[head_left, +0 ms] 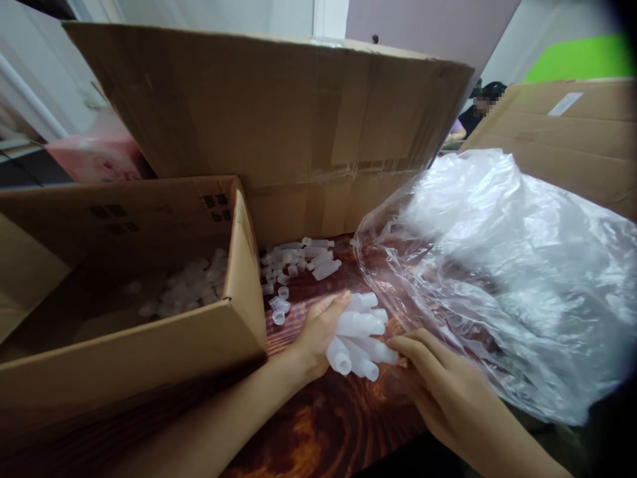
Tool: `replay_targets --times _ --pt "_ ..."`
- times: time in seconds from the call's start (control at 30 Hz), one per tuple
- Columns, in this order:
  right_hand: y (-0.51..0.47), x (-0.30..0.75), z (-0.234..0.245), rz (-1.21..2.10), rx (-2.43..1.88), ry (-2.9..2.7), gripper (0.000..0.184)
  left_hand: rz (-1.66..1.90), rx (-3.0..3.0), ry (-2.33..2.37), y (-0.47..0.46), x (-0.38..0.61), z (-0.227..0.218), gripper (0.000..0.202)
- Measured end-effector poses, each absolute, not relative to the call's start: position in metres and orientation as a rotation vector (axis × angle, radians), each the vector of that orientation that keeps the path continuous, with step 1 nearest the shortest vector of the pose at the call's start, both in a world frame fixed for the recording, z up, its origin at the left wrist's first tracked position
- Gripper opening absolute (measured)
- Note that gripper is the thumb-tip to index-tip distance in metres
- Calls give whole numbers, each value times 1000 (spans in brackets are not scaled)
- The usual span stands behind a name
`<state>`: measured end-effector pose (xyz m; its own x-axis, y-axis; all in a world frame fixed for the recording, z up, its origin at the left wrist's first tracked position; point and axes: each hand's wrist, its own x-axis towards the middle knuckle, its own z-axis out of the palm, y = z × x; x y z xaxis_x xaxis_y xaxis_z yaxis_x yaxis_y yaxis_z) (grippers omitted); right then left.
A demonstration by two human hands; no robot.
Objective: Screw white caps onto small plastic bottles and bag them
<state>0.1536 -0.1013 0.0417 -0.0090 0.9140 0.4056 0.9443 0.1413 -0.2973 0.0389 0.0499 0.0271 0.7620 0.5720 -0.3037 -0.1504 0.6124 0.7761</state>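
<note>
My left hand (317,332) is wrapped round a bunch of several small translucent white plastic bottles (361,324), their open necks facing right and toward me. At the right side of the bunch, my right hand (445,378) has its thumb and fingers closed at the neck of one plastic bottle (385,352). Its lower fingers are partly hidden. Beyond my left hand, more small bottles (326,267) and loose clear caps (279,304) lie scattered on the dark wood-grain table (318,425).
An open cardboard box (243,318) at left contains a heap of small translucent pieces (192,289). Behind the bottles stands a tall cardboard box (279,113). A large clear plastic bag (522,265) spreads over the right side. A person (482,109) is in the background.
</note>
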Motion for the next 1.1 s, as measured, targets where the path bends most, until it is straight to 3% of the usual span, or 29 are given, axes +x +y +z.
replay_targets --times 0.17,0.23,0.37,0.47,0.57,0.7,0.83,1.1 --pt "-97 152 28 -250 -1740 -1865 16 530 776 555 49 41 20 46" --pt "-93 158 40 -146 -1728 -1835 10 484 768 523 50 41 18 45" --pt "-53 168 83 -160 -1661 -1662 23 311 840 434 50 39 18 47" --pt "4 161 96 -8 -1564 -1979 10 230 876 385 43 35 19 46" --pt "58 144 81 155 -1459 -2450 29 49 920 351 31 30 19 48" --pt "89 125 52 86 -1331 -2699 45 -73 997 351 21 28 18 57" --pt "93 126 41 160 -1362 -2660 43 -69 993 340 24 31 19 63" --pt "89 121 21 132 -1488 -2506 28 -89 914 301 28 33 12 49"
